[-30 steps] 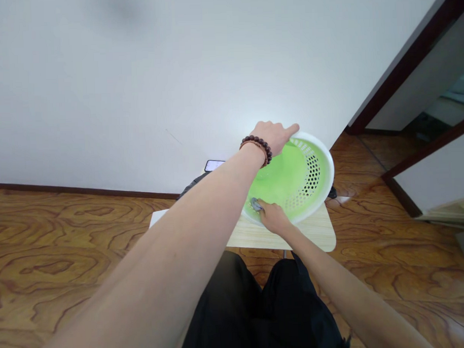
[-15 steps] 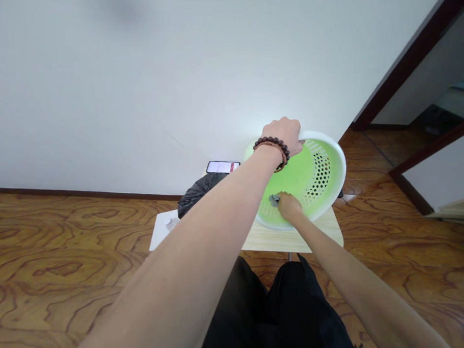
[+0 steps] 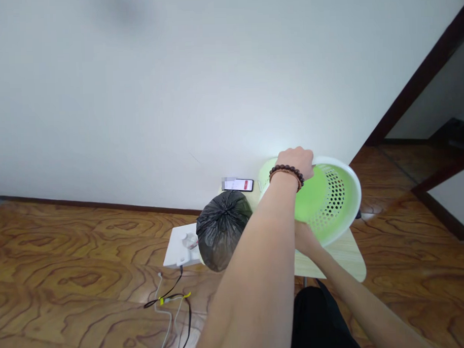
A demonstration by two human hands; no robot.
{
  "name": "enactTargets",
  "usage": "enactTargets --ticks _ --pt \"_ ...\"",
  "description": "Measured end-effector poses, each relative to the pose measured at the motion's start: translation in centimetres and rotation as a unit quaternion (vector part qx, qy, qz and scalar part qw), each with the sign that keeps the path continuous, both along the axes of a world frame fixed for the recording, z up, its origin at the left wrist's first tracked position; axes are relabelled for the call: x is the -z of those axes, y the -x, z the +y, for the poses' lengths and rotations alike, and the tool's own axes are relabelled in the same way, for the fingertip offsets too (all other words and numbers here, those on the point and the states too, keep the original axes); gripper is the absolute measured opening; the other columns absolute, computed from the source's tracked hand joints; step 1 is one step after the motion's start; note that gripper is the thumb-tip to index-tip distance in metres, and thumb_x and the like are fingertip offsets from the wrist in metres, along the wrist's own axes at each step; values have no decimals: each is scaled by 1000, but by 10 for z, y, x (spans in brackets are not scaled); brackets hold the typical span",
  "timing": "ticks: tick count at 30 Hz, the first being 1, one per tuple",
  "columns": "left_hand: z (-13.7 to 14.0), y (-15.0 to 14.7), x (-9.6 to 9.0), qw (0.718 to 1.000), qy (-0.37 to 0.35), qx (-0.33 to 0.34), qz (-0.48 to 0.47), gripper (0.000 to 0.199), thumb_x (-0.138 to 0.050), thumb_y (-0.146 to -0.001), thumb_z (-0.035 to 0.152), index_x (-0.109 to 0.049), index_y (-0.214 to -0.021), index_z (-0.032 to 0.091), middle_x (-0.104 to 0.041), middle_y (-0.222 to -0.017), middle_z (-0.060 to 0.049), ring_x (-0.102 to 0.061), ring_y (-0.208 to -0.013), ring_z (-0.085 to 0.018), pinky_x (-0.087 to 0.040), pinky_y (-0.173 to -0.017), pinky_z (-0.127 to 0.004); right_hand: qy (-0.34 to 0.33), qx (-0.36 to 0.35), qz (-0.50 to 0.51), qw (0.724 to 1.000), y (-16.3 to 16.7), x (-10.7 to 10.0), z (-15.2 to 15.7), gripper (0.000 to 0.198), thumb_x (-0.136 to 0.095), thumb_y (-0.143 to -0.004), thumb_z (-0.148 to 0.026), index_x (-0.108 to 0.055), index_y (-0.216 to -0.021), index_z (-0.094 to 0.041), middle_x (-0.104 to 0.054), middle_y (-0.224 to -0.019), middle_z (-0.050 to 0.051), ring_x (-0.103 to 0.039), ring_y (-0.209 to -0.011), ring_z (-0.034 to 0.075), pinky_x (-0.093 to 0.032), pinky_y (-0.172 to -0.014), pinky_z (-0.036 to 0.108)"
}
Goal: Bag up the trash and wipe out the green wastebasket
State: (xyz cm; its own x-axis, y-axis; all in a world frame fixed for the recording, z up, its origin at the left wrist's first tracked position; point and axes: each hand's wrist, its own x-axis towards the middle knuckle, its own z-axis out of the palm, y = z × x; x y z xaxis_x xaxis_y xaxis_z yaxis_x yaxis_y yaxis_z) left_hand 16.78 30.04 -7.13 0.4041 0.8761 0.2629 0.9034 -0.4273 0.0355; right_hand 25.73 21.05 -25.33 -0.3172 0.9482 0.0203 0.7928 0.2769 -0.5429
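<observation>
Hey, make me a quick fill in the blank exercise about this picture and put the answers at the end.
1. The basket is white at the rim and ____ inside.
2. Above the left hand's wrist joint is a beaded ____.
3. The plastic bag near the phone is ____.

Missing words: green; bracelet; black.

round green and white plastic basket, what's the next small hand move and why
I'd probably slide the right hand rightward inside the round green and white plastic basket, since the bare left forearm crosses in front of that hand, hiding the fingers, while the left hand, closed on the far rim, seems to steady the basket.
</observation>
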Motion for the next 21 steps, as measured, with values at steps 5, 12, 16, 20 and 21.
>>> enactTargets --ticks 5,12,16,20,21 --pt "-2 9 0 1000 -9 -12 19 31 -41 -77 39 -58 -97 21 -62 -87 -8 -58 -84 -23 -45 -67 -34 -46 -11 39 998 0 15 -45 45 -34 -81 -12 -43 -125 -20 -50 -125 6 -48 -111 17 -39 -89 29" --pt "-7 23 -1 999 9 -23 24 32 -41 -77 39 -57 -99 22 -62 -88 -9 -59 -83 -24 -45 -67 -35 -79 12 15 997 19 14 -46 43 -34 -83 -15 -43 -125 -19 -50 -124 7 -42 -117 19 -35 -97 35" --pt "-10 33 -2 999 26 -17 30 33 -39 -78 40 -55 -101 22 -62 -89 -9 -59 -83 -24 -45 -68 -35 -105 -46 -7 993 24 16 -49 47 -39 -84 -28 -37 -129 -16 -44 -129 11 -38 -120 22 -32 -99 41" --pt "-10 36 -2 999 22 -20 35 34 -39 -79 40 -56 -101 21 -63 -88 -9 -58 -83 -25 -45 -67 -36 -123 -59 -44 990 31 24 -50 59 -50 -76 -32 -35 -128 -9 -39 -132 16 -34 -122 26 -28 -102 41" --pt "-9 36 -1 999 20 -21 36 34 -39 -78 40 -56 -101 21 -63 -89 -10 -58 -84 -25 -45 -67 -36 -128 -52 -55 989 34 26 -50 58 -51 -75 -29 -35 -127 -8 -39 -132 16 -34 -122 26 -27 -103 40"
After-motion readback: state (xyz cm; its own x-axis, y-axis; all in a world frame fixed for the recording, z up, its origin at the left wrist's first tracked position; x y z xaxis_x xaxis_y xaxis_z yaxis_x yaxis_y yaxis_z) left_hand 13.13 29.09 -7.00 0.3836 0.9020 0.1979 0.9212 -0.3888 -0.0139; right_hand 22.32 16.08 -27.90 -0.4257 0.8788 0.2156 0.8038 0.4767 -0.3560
